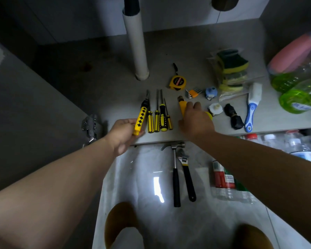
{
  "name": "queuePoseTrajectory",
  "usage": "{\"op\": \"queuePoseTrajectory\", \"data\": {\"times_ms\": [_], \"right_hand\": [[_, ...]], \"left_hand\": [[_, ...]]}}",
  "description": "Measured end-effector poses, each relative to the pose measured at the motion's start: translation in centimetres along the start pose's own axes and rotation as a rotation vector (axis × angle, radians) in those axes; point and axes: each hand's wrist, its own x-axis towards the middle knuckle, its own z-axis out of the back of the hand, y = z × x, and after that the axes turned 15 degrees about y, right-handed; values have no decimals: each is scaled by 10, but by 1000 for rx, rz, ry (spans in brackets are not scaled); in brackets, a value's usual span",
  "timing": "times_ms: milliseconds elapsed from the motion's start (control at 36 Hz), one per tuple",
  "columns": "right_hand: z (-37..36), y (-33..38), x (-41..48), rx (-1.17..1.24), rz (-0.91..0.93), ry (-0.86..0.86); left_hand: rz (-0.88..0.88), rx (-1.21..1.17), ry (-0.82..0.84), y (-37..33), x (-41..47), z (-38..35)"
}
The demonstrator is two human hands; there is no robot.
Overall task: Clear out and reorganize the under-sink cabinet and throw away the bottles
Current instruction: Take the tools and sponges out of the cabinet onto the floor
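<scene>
On the cabinet floor (115, 90) lies a row of tools. My left hand (123, 133) grips the yellow-and-black handles of the pliers (141, 117) at the row's left end. Beside them lie several yellow-and-black screwdrivers (160, 117). My right hand (196, 121) rests on a yellow tool (182, 106), fingers curled over it; most of it is hidden. Clear plastic bottles (280, 141) lie on the floor at the right, and another bottle with a red label (223, 177) lies under my right forearm. Green spray bottles (294, 90) stand at the cabinet's right.
A white drain pipe (136, 45) stands at the back centre. A tape measure (177, 82), hex keys (193, 93), sponges in a bag (230, 69), a blue brush (251, 106) and small fittings lie to the right. A hammer (175, 169) and wrench (186, 173) lie on the tiled floor.
</scene>
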Motion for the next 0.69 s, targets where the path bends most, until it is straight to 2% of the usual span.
{"op": "queuePoseTrajectory", "data": {"times_ms": [83,222,306,417,500,583,694], "right_hand": [[-6,1,2,-42,-16,16],[-6,-3,0,-54,-37,17],[-2,-11,-5,-36,-37,83],[10,-22,-19,195,-33,24],[18,-30,-33,392,-28,50],[15,-42,-51,576,43,220],[-2,-65,-67,724,140,742]], "left_hand": [[70,-254,194,-3,-8,-7],[164,-342,386,-8,-15,-11],[218,-329,484,-10,-19,-15],[232,-230,511,-13,-24,-19],[286,-53,619,-17,-31,-20],[443,110,767,-11,-41,-20],[665,382,876,15,-49,-20]]}}
